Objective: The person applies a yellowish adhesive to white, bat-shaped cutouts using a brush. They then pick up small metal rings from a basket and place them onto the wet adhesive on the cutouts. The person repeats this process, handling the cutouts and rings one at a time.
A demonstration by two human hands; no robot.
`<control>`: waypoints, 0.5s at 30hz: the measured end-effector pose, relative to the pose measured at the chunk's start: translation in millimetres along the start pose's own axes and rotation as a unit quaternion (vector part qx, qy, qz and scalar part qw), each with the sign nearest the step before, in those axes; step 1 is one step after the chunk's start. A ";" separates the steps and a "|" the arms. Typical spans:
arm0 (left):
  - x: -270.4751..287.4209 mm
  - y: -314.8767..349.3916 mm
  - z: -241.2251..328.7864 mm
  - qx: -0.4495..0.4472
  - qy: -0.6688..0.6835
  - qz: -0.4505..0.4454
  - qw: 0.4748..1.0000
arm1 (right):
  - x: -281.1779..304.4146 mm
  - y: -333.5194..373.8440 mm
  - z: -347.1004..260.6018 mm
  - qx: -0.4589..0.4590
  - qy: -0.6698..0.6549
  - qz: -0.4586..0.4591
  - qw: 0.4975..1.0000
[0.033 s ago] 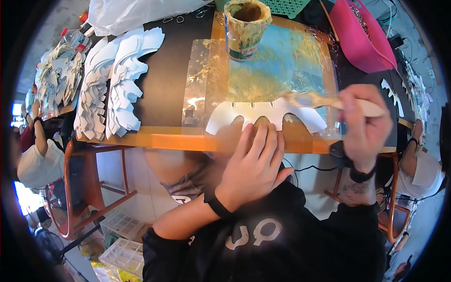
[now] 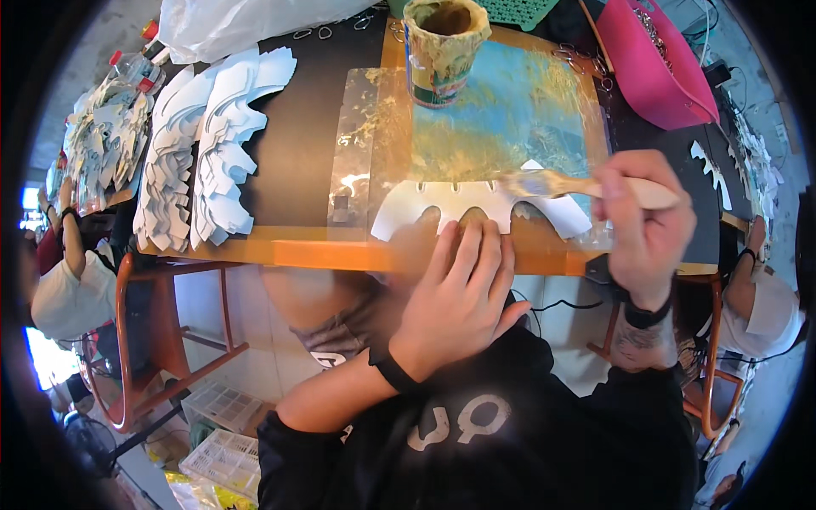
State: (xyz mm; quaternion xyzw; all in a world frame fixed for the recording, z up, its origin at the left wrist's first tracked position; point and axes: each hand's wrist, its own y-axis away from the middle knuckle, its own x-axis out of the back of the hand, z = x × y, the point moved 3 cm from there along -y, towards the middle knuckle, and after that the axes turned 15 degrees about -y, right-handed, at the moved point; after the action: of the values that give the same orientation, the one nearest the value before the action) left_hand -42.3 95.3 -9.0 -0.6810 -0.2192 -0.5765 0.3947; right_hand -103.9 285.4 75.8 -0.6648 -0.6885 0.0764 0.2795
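Note:
A white scalloped piece of sheet material (image 2: pixel 463 197) lies near the table's front edge. The fingers of my left hand (image 2: pixel 463 293) are stretched out and press on its lower middle. My right hand (image 2: pixel 646 221) is closed round the wooden handle of a flat brush (image 2: pixel 561 184). The brush's bristles are over the upper right part of the white piece; whether they touch it is hard to tell. Beneath lies a clear plastic sheet (image 2: pixel 353 127) over a blue area (image 2: pixel 510 110) smeared with yellowish stuff. A crusted can (image 2: pixel 442 64) stands behind the piece.
Stacks of white scalloped pieces (image 2: pixel 225 153) stand at the left. Beyond them are a clear bottle (image 2: pixel 140 72) and a white plastic bag (image 2: pixel 246 25). A pink basket (image 2: pixel 654 68) with metal parts is at the back right, near a green basket (image 2: pixel 510 10). Other people work on both sides.
My right hand and the brush have shifted slightly left across the white piece. My left hand stays in place on it.

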 end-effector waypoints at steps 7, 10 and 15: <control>-6.5 -1.1 2.4 0.000 0.003 0.015 1.000 | -3.7 3.5 11.4 -0.030 0.094 -0.018 0.995; -7.5 1.3 3.1 -0.003 -0.001 0.013 1.000 | 9.7 3.6 4.6 -0.014 0.113 0.031 0.993; -10.9 1.7 4.0 -0.007 -0.002 0.005 1.000 | -28.5 9.5 7.2 0.050 0.017 -0.070 0.996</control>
State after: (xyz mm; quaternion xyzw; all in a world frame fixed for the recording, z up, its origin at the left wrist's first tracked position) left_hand -41.1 99.2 -20.0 -0.6858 -0.2122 -0.5749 0.3927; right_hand -100.2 261.0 57.2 -0.6016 -0.7237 0.0794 0.3286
